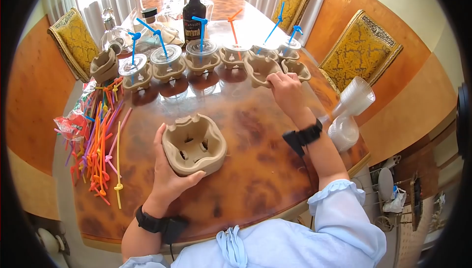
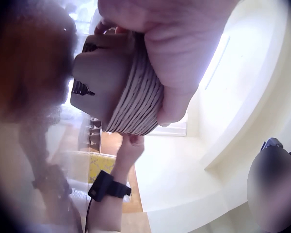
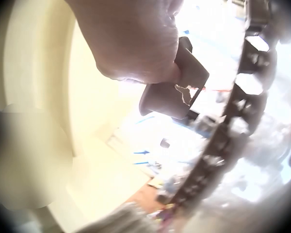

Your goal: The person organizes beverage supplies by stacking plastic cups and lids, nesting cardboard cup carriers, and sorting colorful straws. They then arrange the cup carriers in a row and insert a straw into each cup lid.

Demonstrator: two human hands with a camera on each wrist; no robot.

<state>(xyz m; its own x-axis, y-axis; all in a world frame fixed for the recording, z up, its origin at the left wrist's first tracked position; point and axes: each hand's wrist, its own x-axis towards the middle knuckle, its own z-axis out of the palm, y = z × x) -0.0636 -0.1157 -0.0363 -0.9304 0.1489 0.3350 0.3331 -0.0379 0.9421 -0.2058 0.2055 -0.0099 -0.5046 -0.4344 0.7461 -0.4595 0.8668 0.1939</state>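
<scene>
My left hand grips a nested stack of pulp cup carriers by its side, thumb along the near rim. Many layered rims of this stack show in the left wrist view. With the right hand I pinch a single cup carrier by its rim; it hangs tilted at the right of the row. Behind it, a lidded clear cup with a blue straw is partly hidden. Another carrier stands just right of it, below a cup with a bent blue straw.
Several lidded cups with straws sit in carriers across the table. Knotted colourful straws lie at left, near a few stacked carriers. A dark bottle stands behind the row. Stacked clear cups lie at the right edge.
</scene>
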